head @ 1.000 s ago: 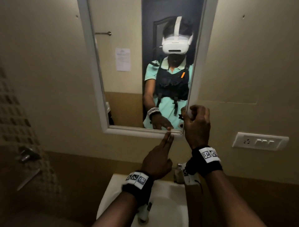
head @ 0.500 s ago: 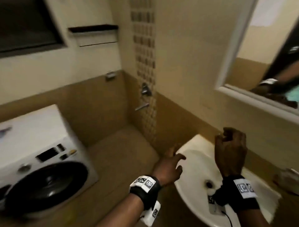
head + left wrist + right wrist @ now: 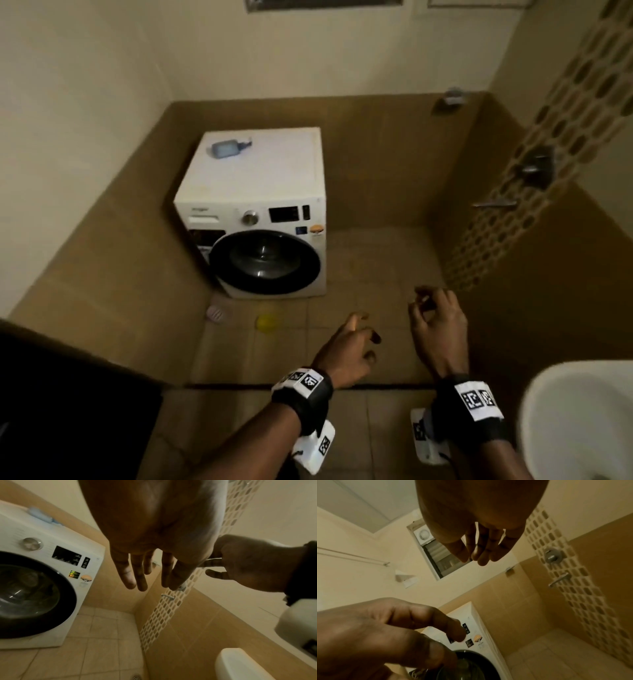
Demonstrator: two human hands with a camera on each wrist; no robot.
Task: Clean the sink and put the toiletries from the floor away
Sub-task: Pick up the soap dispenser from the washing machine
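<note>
On the tiled floor in front of the washing machine lie a pink soap dish and a small yellow round thing. A blue bottle lies on its side on top of the machine. The white sink shows only its rim at the lower right. My left hand hovers in the air above the floor with its fingers spread and empty. My right hand is beside it, to its right, fingers loosely curled and holding nothing.
A white front-loading washing machine stands against the back-left wall. A shower valve and spout sit on the patterned tile strip at the right. A dark door edge fills the lower left. A floor drain lies below.
The view has swung from the mirror, past the sink, down to the floor and washing machine. Both hands have left the mirror frame and dropped to waist height.
</note>
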